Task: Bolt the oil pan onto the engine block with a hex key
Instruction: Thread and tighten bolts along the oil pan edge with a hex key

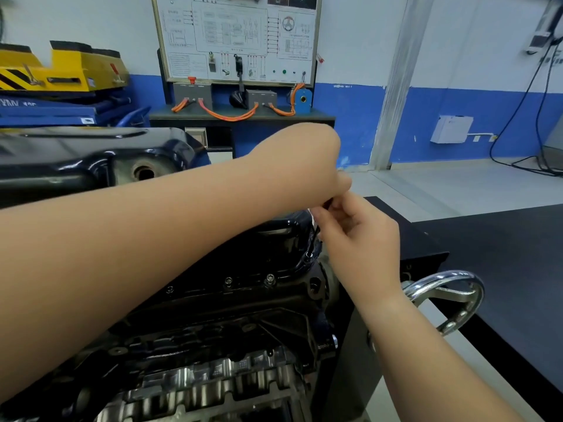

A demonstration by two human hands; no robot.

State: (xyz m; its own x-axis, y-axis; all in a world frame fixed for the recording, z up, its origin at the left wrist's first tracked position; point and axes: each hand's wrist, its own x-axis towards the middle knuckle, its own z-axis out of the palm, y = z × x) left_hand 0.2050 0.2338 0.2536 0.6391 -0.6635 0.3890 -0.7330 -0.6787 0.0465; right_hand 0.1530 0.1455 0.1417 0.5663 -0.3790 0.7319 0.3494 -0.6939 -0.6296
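Nearest, the engine block [213,345] fills the lower view, and the black oil pan [274,239] sits directly on top of it. At the pan's right corner a bolt [308,255] takes the tip of the hex key [313,239]. The right hand [359,236] pinches the key's upper end; the left hand [310,166], just above the pan, closes its fingers there too. Keep the key upright in the socket and turn evenly, probably snugging before tightening.
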